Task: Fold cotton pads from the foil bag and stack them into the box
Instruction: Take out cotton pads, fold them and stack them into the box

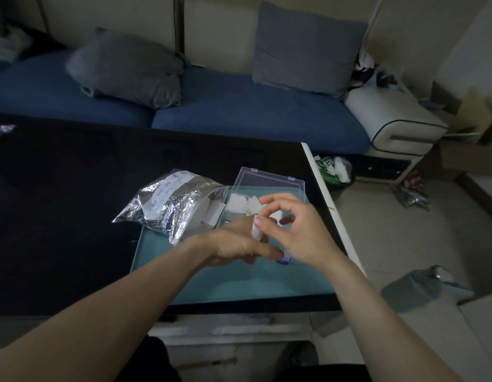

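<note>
A crinkled silver foil bag (170, 205) lies on the left part of a teal tray (211, 285), its mouth facing right. A clear plastic box (269, 183) with its lid tilted open stands at the tray's far right; several folded white cotton pads (243, 204) lie inside. Both hands meet just in front of the box. My right hand (297, 230) pinches a small white cotton pad (256, 230) between thumb and fingers. My left hand (236, 244) holds the same pad from below, and its fingers hide the pad's lower part.
The tray sits on a black table (74, 202) whose white right edge (330, 208) runs close to my right hand. A blue sofa with grey cushions stands behind. A bin with rubbish (334, 169) and a grey object (421, 285) are on the floor to the right.
</note>
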`<action>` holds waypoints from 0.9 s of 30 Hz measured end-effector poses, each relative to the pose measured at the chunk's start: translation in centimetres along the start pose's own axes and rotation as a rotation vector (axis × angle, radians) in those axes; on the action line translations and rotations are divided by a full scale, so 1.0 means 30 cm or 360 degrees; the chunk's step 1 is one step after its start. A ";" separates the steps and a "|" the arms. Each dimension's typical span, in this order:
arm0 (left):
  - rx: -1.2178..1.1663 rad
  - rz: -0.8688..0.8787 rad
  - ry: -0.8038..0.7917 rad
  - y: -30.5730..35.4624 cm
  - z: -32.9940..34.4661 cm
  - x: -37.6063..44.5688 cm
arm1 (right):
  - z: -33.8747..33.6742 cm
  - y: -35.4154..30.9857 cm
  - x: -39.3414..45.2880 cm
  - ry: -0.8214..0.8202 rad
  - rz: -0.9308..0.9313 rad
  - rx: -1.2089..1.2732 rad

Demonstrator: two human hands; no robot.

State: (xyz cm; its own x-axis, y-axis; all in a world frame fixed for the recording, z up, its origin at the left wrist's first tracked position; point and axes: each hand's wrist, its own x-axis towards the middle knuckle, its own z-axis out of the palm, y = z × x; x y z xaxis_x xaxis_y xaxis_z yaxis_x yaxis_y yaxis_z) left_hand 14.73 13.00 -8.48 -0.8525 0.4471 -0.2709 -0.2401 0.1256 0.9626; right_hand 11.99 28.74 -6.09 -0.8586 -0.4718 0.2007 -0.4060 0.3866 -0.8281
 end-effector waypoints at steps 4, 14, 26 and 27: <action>-0.0604 -0.0158 0.0142 0.029 0.001 -0.023 | -0.083 -0.030 0.012 0.0270 0.0138 0.1077; -0.1324 0.0024 -0.0012 0.114 0.023 -0.084 | -0.002 -0.051 0.003 0.0041 0.0183 0.0475; -0.0804 -0.0144 0.0281 0.072 -0.058 -0.128 | 0.064 -0.045 0.026 -0.0425 -0.0075 0.0110; -0.0850 -0.0128 0.0236 0.068 -0.067 -0.131 | 0.073 -0.046 0.024 -0.0559 -0.0054 0.0134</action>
State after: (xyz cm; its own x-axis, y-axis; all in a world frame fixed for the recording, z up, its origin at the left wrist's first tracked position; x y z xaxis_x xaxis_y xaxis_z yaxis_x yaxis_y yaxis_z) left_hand 16.66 9.71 -5.46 -0.8688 0.3204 -0.3775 -0.4758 -0.3291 0.8156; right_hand 12.62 26.14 -5.93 -0.6791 -0.7324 0.0489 -0.3925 0.3061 -0.8673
